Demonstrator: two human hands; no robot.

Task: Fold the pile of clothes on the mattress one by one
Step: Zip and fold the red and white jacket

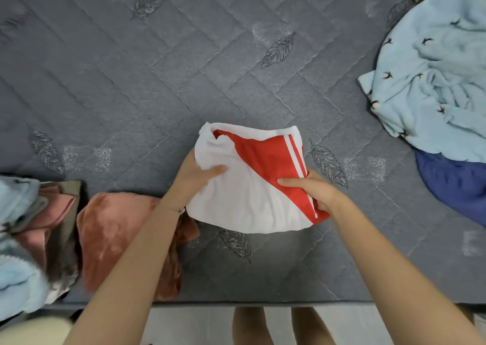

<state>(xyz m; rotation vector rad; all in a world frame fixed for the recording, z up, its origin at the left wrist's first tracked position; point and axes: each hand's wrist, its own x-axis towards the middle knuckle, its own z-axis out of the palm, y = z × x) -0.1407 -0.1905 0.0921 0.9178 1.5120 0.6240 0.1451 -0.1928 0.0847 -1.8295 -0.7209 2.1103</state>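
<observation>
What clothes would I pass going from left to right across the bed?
First the folded stack of clothes → rust-pink folded garment → white and red garment → light blue garment with little birds.

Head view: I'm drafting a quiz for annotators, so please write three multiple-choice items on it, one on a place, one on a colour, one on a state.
1. Where does the light blue bird-print garment lie?
A. at the right side of the mattress
B. on the floor
C. under a pillow

2. What colour is the plain garment showing beneath its near edge?
A. green
B. dark blue
C. yellow

3. How is the white and red garment held?
A. it lies untouched
B. draped over one forearm
C. gripped by the left hand and the right hand

Answers:
A, it spreads along the mattress's right edge.
B, dark blue fabric shows there.
C, each hand clasps one side.
</observation>
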